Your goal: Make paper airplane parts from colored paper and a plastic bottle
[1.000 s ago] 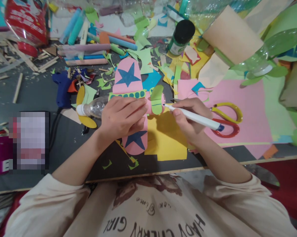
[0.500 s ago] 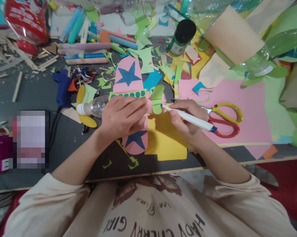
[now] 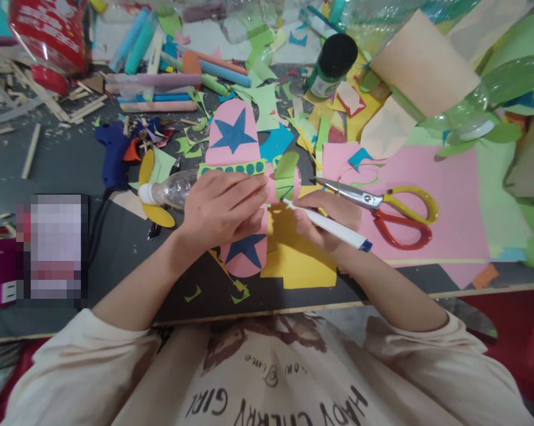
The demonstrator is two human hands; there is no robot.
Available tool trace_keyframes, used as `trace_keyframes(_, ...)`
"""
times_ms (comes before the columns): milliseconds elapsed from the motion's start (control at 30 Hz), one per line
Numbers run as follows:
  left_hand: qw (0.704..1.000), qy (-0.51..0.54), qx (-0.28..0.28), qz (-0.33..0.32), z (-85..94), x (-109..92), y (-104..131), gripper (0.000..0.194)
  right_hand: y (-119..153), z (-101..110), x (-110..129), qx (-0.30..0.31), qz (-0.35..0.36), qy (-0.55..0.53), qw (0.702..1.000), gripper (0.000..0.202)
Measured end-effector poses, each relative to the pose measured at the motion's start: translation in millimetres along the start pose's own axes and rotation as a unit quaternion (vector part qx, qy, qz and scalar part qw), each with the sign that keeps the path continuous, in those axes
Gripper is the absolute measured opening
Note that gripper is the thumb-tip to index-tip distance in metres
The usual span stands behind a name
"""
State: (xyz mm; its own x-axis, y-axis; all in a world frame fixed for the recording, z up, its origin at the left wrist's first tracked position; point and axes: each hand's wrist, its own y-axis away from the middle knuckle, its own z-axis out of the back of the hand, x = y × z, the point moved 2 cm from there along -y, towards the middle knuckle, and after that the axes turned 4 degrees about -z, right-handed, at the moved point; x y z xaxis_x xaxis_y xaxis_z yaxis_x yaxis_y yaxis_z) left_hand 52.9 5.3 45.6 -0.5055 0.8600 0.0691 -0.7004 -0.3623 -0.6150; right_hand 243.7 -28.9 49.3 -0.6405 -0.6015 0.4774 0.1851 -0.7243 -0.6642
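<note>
A plastic-bottle airplane (image 3: 175,189) lies on its side across the table, its white cap and yellow propeller (image 3: 159,216) pointing left. Pink paper wings (image 3: 233,139) with dark blue stars stick out above and below it. My left hand (image 3: 225,204) is wrapped over the bottle's middle, beside a green strip (image 3: 249,168) with blue dots. My right hand (image 3: 331,216) grips a white marker (image 3: 337,228) with a blue end. Its tip touches the lower edge of the green tail piece (image 3: 288,165), which bears blue zigzag lines.
Scissors (image 3: 373,202) lie open on pink paper (image 3: 444,195) right of my right hand. A blue glue gun (image 3: 113,151) rests at left, near a blurred-out phone-like device (image 3: 56,248). Markers (image 3: 160,83), a dark-capped jar (image 3: 333,62), paper scraps and bottles crowd the back.
My right hand has moved slightly down and left with the marker. The blue line on the green tail piece has grown into a zigzag. My left hand stays on the bottle airplane.
</note>
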Motion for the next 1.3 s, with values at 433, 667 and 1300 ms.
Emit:
trace_keyframes(433, 0.998, 0.006, 0.054, 0.033, -2.0, 1.0, 1.1, 0.023, 4.7, 3.7, -0.8, 0.007, -0.015, -0.058, 0.998, 0.012)
trace_keyframes(667, 0.999, 0.019, 0.039, 0.024, -2.2, 0.9, 2.4, 0.026, 3.9, 5.8, -6.2, -0.041, -0.085, -0.066, 0.993, 0.01)
trace_keyframes(1300, 0.999, -0.008, -0.044, -0.007, -1.2, -0.9, -2.9, 0.018, 1.5, 4.0, -6.7, -0.014, -0.096, -0.068, 0.993, 0.008)
